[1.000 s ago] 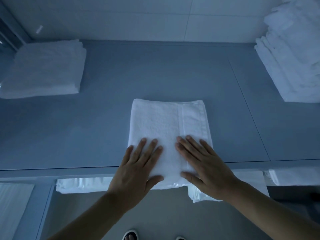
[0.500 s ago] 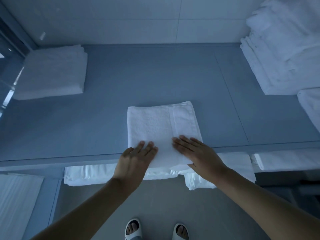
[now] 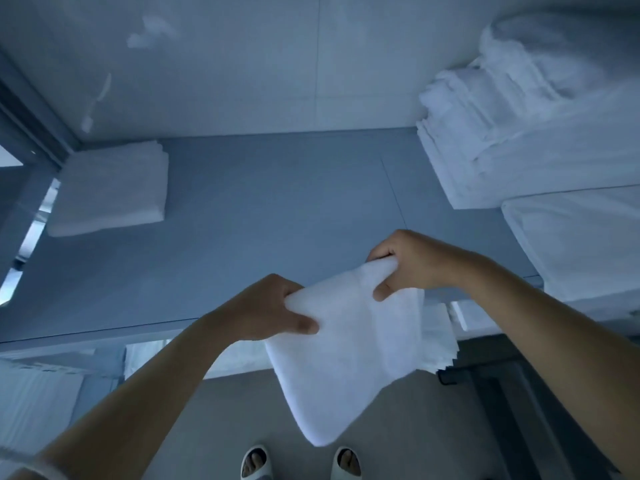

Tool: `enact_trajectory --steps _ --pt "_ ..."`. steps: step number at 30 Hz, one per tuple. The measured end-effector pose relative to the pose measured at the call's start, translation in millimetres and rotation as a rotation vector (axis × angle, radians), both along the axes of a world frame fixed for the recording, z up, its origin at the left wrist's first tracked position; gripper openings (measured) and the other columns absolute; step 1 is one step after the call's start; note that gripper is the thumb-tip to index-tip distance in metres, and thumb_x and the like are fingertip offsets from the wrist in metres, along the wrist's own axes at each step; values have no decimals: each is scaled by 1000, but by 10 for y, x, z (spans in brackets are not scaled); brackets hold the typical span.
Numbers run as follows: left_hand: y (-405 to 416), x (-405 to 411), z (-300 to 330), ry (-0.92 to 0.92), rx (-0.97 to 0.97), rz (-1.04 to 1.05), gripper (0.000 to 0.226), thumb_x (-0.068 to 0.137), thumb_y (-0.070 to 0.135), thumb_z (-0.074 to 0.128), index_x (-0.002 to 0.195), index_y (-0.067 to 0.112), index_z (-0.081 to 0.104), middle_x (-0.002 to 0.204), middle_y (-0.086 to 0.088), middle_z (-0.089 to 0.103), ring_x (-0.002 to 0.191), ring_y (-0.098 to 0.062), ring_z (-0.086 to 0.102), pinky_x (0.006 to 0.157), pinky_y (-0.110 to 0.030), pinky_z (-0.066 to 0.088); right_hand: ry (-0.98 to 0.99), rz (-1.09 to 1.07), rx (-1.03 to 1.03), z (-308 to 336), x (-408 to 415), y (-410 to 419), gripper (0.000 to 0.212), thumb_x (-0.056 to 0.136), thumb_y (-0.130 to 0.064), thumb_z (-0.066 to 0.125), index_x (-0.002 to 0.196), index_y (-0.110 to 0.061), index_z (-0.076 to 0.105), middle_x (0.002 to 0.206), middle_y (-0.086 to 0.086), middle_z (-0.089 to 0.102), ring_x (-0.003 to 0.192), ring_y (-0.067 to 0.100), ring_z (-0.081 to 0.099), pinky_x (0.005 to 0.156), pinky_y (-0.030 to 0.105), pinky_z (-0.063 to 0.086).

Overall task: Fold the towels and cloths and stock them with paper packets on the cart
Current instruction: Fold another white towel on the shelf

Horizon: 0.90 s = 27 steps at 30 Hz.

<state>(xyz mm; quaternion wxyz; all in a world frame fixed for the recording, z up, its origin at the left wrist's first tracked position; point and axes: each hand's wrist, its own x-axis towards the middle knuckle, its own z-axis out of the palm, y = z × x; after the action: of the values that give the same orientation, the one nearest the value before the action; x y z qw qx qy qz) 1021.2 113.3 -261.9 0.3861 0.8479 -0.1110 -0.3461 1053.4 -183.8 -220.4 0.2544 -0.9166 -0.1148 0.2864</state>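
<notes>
Your left hand (image 3: 273, 308) and right hand (image 3: 408, 263) each pinch the top edge of a folded white towel (image 3: 346, 358), thumbs on the near face and fingers curled behind. The towel hangs clear of the grey tabletop (image 3: 259, 220), in front of its near edge and above the floor. A folded towel (image 3: 110, 188) lies at the table's far left; a tall stack of towels (image 3: 519, 133) stands at its right.

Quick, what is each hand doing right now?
Left hand: gripping the white towel.
Right hand: gripping the same towel's top edge.
</notes>
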Motion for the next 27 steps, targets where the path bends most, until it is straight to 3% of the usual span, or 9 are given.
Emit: enact_trajectory --steps 3,5,6,8,11,15,17,22,27 --pt "-34 217 -117 -77 -12 120 31 66 47 89 89 29 78 82 8 77 76 -11 75 72 -33 58 -158 -51 1 -47 307 10 32 63 -39 94 89 -32 77 86 -12 74 80 10 70 72 33 55" --pt "-30 430 -370 -227 55 298 24 73 40 88 90 26 77 81 7 75 78 -17 73 65 -31 54 -398 -145 -31 -251 502 72 34 78 -27 87 110 -27 76 107 -8 75 100 17 70 86 36 56" --pt "-1 526 -500 -295 88 404 21 79 33 85 97 27 76 88 7 76 85 -20 72 64 -27 52 -519 -185 -77 -370 564 123 39 86 -21 80 124 -20 72 122 -1 72 112 24 67 94 40 53" --pt "109 652 -784 -424 262 504 40 91 22 73 131 23 66 123 -1 69 113 -27 64 85 -30 51 -665 -237 -101 -633 562 264 44 91 -12 70 135 -10 64 137 9 63 123 33 61 101 47 49" --pt "277 640 -1204 -626 428 299 54 100 22 61 152 18 46 154 -8 48 139 -33 45 115 -45 38 -612 -177 -68 -1178 265 583 49 93 -19 67 140 -10 60 149 11 54 136 33 52 110 47 43" --pt "462 520 -1577 -665 440 -66 48 107 39 38 155 35 40 168 7 29 153 -26 28 124 -46 28 -386 -16 -132 -1902 -199 906 59 107 -40 42 162 -24 28 173 -2 11 160 20 9 128 43 12" --pt "537 515 -1659 -687 469 -103 55 105 50 23 158 40 34 170 11 21 155 -26 24 122 -44 28 -393 8 -161 -2127 -206 920 60 110 -40 32 166 -28 14 174 -7 -5 160 17 -6 129 45 1" --pt "400 594 -1712 -695 547 10 64 101 56 15 159 38 33 170 6 23 151 -30 31 114 -44 33 -518 98 -160 -2271 330 751 58 110 -32 35 165 -29 19 174 -10 5 161 17 2 128 41 5" --pt "232 794 -1688 -662 536 105 70 91 62 21 156 39 33 166 8 19 132 -31 38 100 -48 46 -561 203 -244 -2196 1062 547 57 110 -33 39 164 -34 21 174 -9 7 160 19 5 127 45 11"
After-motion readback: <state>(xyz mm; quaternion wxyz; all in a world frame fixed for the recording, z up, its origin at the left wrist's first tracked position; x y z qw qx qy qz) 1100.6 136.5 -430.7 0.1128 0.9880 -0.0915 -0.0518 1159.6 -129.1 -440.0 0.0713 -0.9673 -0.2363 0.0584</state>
